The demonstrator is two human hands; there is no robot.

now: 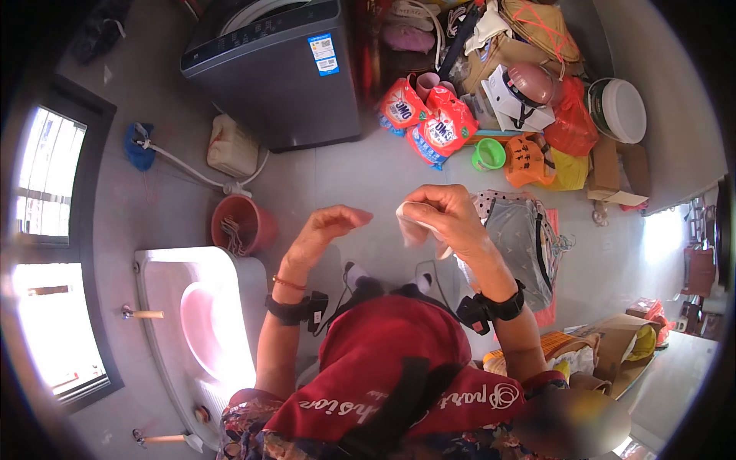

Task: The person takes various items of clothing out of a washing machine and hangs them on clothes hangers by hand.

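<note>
My right hand (454,218) is shut on a small pale cloth (409,231), pinched between thumb and fingers. The cloth's loose end hangs down, blurred. Across a gap to the left, my left hand (329,231) is in the air with nothing in it, its fingers stretched towards the cloth. Both hands are above the grey floor (368,172), in front of my red apron (397,339). Folded grey fabric (514,241) lies just right of my right hand, partly behind my forearm.
A dark washing machine (276,92) stands ahead left, near a white jug (233,146) and a pink bucket (247,224). On the left, a white sink (244,333) holds a pink basin (198,328). Detergent bags (443,129), a green cup (489,154) and a helmet (532,83) crowd the far right.
</note>
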